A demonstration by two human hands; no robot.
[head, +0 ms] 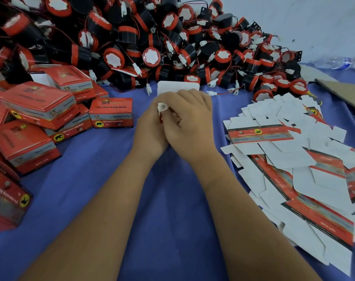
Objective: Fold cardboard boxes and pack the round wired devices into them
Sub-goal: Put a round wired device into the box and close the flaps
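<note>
Hands: left hand (150,126) and right hand (189,120) pressed together, clamped on a box (177,88) with a white flap up.
Left: folded boxes (111,112).
Right: flat boxes (290,159).
Behind: devices (132,37).

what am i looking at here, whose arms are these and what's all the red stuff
There is one picture, taken by a camera on a person's head, looking down at their own arms over a blue cloth. The left hand and right hand are together at the centre, fingers curled round a box that they mostly hide; a white flap sticks up behind them. At the back lies a pile of round devices, red and black, with wires and white plugs. Folded boxes are stacked on the left. Flat boxes, not yet folded, lie on the right.
</note>
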